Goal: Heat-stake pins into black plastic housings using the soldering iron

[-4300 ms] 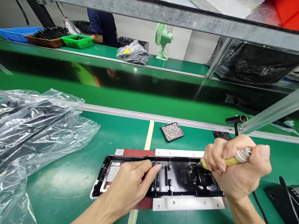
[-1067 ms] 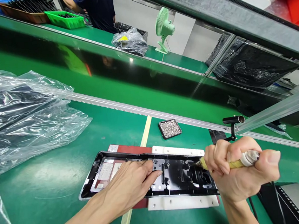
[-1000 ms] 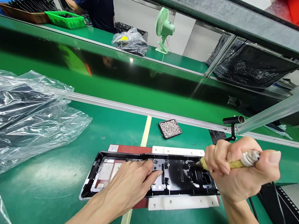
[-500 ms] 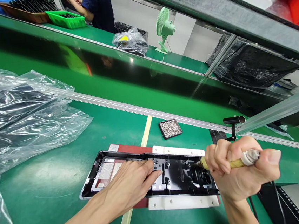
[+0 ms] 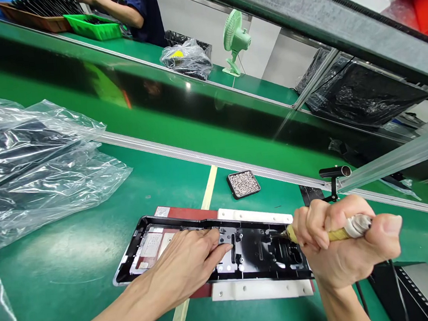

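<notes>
A long black plastic housing (image 5: 251,250) lies in a fixture with white blocks (image 5: 262,289) and a red base on the green bench. Resting on the housing's middle is my left hand (image 5: 194,253), its thumb stretched toward the right and its fingers partly bent. My right hand (image 5: 343,244) is wrapped round a yellow-handled tool (image 5: 336,234) with a whitish wrapped end. The tool's thin tip points left into the right part of the housing, near dark round parts; its exact contact point is too small to tell.
Behind the housing stands a small black tray (image 5: 244,184) of metal pieces. Clear plastic bags (image 5: 41,172) cover the left side. A metal rail (image 5: 198,157), a black tube on a stand (image 5: 335,172) and a laptop-like object (image 5: 423,291) are around. A person (image 5: 145,15) works beyond.
The person across the bench has moved an arm up and left over the trays. My hands and the tool look unmoved.
</notes>
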A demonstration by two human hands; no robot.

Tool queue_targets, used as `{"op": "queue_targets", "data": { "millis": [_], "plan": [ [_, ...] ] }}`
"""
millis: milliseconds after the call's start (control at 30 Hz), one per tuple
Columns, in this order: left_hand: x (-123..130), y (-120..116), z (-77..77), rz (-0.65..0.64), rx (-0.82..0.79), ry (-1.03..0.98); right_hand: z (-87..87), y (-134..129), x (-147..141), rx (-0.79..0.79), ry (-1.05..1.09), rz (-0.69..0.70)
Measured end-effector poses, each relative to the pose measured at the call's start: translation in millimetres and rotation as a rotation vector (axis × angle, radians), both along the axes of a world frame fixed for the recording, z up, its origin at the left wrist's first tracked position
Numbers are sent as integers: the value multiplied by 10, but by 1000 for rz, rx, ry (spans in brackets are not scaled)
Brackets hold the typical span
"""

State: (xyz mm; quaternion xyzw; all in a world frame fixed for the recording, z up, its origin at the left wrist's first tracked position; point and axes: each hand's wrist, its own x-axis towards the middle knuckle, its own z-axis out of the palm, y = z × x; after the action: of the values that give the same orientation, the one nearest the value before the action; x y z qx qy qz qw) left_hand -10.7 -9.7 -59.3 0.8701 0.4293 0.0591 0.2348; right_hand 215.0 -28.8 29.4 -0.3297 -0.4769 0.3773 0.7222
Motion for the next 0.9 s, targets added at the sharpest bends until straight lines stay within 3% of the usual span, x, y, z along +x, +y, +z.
{"op": "queue_targets", "data": {
  "millis": [900],
  "plan": [
    [2,-1,-6,9,-8,19,14,9,-17,-21,3,-26]
  ]
}}
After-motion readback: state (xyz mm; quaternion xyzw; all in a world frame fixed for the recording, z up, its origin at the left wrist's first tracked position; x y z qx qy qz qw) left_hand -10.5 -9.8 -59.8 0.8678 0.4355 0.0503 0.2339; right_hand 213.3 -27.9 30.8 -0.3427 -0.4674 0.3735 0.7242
